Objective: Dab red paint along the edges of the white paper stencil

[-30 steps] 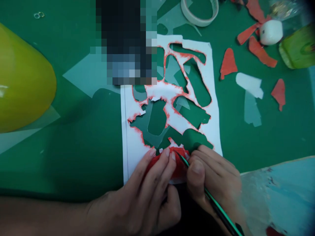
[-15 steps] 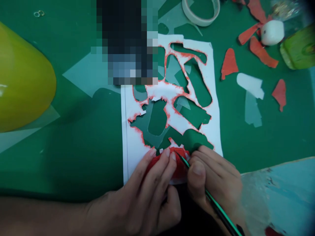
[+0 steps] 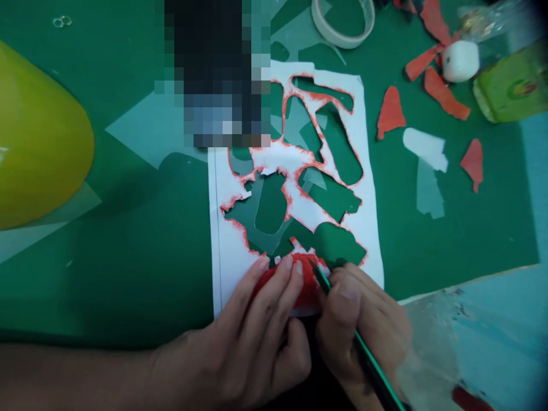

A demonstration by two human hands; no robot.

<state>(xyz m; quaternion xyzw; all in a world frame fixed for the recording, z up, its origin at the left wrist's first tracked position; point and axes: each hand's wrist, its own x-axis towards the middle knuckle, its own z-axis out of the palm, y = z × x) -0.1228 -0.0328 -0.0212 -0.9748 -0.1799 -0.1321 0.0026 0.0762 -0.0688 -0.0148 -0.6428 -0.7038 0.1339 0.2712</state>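
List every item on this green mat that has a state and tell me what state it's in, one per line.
left hand: fingers pressed flat on the red shape
right hand: gripping the green knife
green knife: tip at the red shape
red shape: not cut free
white sheet: flat, full of cut-out holes
red pieces: cut out, lying loose
tape roll: lying flat

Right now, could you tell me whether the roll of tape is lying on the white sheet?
No, the roll of tape lies on the green mat beyond the top edge of the white sheet.
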